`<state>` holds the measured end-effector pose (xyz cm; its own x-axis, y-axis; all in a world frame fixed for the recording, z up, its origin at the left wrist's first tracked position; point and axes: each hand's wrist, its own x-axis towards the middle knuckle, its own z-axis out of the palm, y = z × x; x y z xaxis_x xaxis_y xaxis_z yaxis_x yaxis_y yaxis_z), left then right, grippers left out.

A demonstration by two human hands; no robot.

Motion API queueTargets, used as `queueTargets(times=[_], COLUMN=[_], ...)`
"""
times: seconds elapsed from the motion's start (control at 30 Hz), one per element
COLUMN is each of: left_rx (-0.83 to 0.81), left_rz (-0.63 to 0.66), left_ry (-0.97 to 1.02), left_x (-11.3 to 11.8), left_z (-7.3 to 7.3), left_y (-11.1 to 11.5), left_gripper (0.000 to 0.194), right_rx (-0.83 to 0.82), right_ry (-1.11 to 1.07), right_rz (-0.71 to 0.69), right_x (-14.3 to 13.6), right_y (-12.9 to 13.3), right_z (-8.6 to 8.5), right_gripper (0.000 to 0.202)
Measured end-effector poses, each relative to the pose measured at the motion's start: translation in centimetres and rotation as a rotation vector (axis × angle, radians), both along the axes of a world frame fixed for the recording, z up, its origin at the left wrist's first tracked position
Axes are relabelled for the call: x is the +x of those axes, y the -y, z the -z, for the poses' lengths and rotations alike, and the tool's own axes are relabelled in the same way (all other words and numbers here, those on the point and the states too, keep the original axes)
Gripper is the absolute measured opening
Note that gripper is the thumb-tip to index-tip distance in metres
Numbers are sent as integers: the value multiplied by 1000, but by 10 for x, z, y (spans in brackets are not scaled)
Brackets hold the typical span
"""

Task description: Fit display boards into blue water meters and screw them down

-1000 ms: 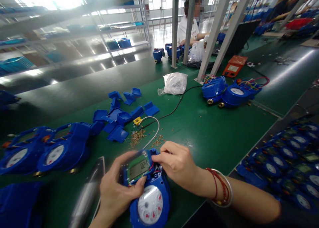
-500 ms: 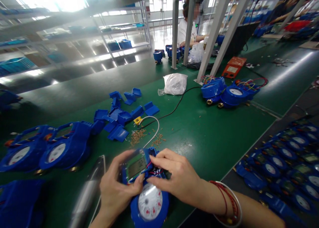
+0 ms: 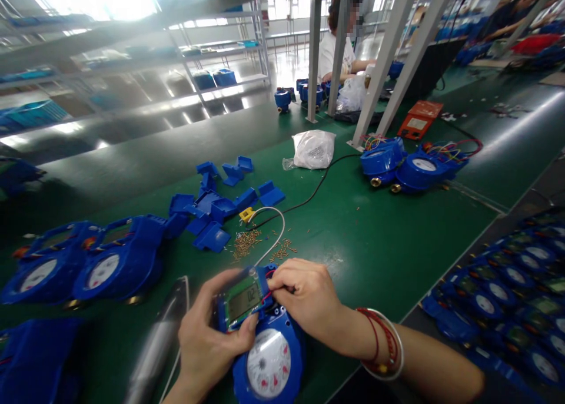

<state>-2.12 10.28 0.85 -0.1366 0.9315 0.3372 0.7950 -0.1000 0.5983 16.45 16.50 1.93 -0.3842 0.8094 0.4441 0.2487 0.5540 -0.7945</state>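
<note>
A blue water meter [image 3: 295,357] with a white round dial stands at the near edge of the bench. Its LCD circuit board [image 3: 243,303] sits in the upper housing, tilted toward me. My left hand [image 3: 214,333] is closed around the left side of that display, thumb on its lower edge. On the other side, my right hand [image 3: 311,301] pinches at the thin red and dark wires beside the board; the fingertips partly hide them. A white cable [image 3: 283,227] runs from behind the meter to a yellow connector [image 3: 248,215].
Loose brass screws [image 3: 247,244] and several blue plastic covers [image 3: 212,236] lie beyond the meter. More meters [image 3: 103,271] stand left, others [image 3: 424,171] back right. A blurred silver electric screwdriver [image 3: 156,345] is left. Metal posts [image 3: 375,68] rise behind; a person [image 3: 338,50] sits across.
My right hand has drawn its fingers together into a pinch at the wires and shifted slightly up. My left hand keeps its hold on the display. The view has shifted slightly.
</note>
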Motion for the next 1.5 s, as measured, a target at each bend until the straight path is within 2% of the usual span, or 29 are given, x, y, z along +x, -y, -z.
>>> queueTargets(times=[0.2,0.37,0.53,0.83,1.0,1.3,1.5], left_rx=[3,2,70,113,93,75,57], left_rz=[-21,-91,0,58,90,119,153], left_ry=[17,53,-43,-115,-161,-195,-176], left_x=[5,13,8,10,10,7,12], left_z=[-2,-7,-5,-9,-12,-15,-20], left_y=[1,0,-2,-4,-6,-5,-10], left_gripper=[52,50,48,48,49,49,48], right_rx=[-28,-93,-141,-320,-370,-306,-316], right_ry=[-1,164,178,72,93,55,106], right_rz=[108,6,-21,-72,-79,-119,-48], right_x=[-7,0,4,12,12,6,9], right_y=[20,32,31,36,40,39,42], right_z=[-8,-19,-18,-29,-19,3,25], right_gripper=[17,21,20,33,38,37,37])
